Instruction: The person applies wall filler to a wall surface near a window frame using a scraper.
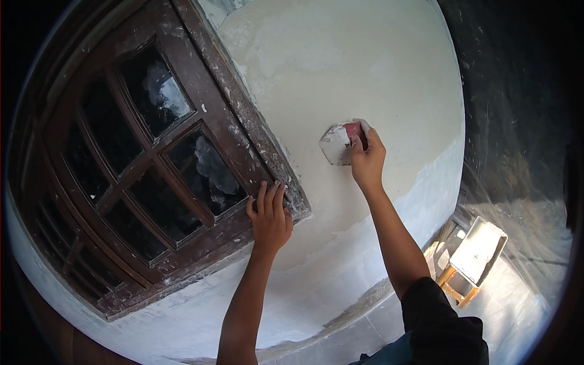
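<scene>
My right hand [368,159] grips a flat scraper [335,145], its pale face smeared with plaster and a red part under my fingers. The scraper is against the plastered wall [353,67], to the right of the window, though how firmly it touches I cannot tell. My left hand [271,218] rests with fingers stretched out on the lower right corner of the brown wooden window frame [243,140]. It holds nothing. White spots and smears mark the frame.
Dark glass panes [155,91] fill the window at left. A stool [477,249] with a whitened top and wooden legs stands on the grey tiled floor [365,331] at lower right. Beyond the wall's right edge hangs a dark, dusty sheet-like surface [517,121].
</scene>
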Motion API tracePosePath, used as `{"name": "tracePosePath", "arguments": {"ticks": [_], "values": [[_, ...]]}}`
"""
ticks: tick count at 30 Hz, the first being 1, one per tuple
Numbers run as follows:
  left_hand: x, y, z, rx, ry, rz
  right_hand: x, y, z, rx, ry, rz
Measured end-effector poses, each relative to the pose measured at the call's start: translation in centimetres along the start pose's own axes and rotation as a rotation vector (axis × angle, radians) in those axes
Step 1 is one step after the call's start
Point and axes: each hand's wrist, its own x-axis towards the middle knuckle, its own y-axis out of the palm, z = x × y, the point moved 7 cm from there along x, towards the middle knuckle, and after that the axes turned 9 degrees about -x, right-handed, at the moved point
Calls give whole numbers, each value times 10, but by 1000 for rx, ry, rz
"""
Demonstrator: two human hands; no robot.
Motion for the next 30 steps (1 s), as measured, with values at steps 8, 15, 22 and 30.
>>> {"name": "tracePosePath", "arguments": {"ticks": [8, 15, 22, 30], "values": [[0, 1, 0, 17, -2, 2, -2, 12, -2, -8, 2, 12], [0, -2, -1, -2, -8, 9, -24, 36, 23, -100, -249, 316], [0, 1, 0, -8, -10, -4, -34, 37, 37, -49, -284, 169], [-1, 2, 1, 8, 10, 12, -40, 41, 29, 104, -60, -42]]}}
